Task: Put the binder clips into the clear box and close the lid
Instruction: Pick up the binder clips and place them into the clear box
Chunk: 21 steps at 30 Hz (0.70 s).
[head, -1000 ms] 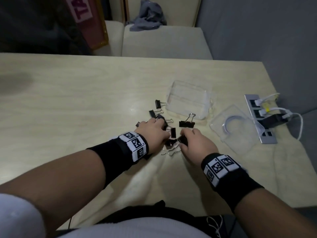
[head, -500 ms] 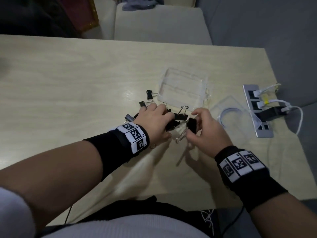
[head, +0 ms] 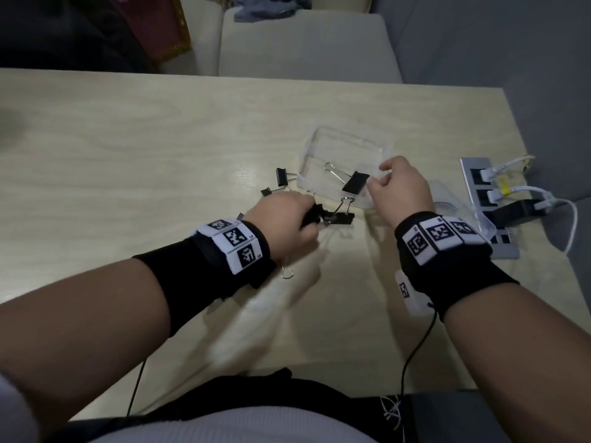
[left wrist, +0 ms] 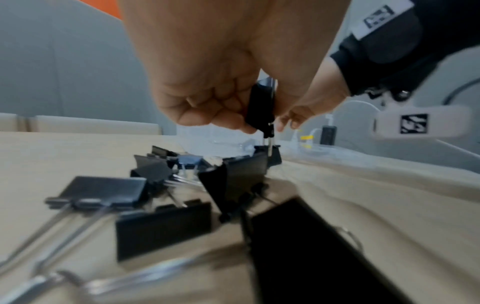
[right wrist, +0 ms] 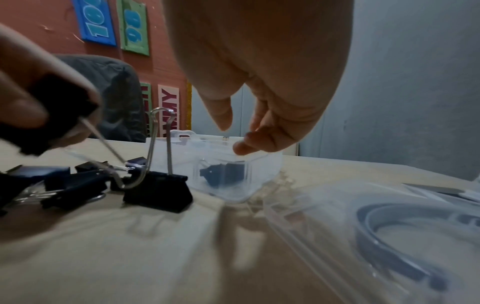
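Gripping a black binder clip (left wrist: 260,107) mid-frame, our left hand (head: 281,223) hangs over the loose clips (left wrist: 166,185); our right hand (head: 401,190), fingers relaxed and empty, hovers over the clear box (head: 348,148), one clip (head: 355,182) inside.

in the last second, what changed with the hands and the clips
The right hand lifted a binder clip off the pile, carried it away from the person to the clear box and let it go; it now lies inside and the fingers are empty. The left hand grips another clip at the pile. The lid and box stayed put.
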### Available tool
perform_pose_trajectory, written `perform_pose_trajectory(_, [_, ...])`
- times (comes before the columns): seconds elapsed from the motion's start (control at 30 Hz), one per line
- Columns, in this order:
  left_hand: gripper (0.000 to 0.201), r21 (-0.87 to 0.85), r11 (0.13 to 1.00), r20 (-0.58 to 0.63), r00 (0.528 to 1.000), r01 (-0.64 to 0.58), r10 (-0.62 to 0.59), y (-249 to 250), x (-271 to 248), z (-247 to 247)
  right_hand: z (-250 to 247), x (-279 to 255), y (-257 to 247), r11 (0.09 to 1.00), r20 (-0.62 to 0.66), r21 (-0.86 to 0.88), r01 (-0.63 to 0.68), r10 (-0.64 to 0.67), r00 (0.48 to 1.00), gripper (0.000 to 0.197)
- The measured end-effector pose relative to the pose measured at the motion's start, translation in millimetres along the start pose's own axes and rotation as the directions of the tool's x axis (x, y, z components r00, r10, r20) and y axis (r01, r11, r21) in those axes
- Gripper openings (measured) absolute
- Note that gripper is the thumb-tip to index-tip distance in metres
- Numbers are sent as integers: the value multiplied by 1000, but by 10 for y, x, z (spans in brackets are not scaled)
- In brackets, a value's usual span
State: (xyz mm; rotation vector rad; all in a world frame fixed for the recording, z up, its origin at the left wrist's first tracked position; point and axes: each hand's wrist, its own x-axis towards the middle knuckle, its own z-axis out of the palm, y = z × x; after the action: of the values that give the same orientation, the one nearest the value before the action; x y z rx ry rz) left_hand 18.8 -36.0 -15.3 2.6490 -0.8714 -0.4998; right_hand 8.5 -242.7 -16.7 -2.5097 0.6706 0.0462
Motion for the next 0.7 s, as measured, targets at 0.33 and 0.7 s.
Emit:
perform_pose_trajectory(0.33, [37,-443,888,-168,961,126,-220,-138,184,-373,123,-535,284,948,155,-206,242,-213,965,21])
perform_pose_trajectory(0.7, [36,226,974,-14,1000,13,-11,21,366,-161,57,-1015,236,935,66,-188,302,-295,953,26])
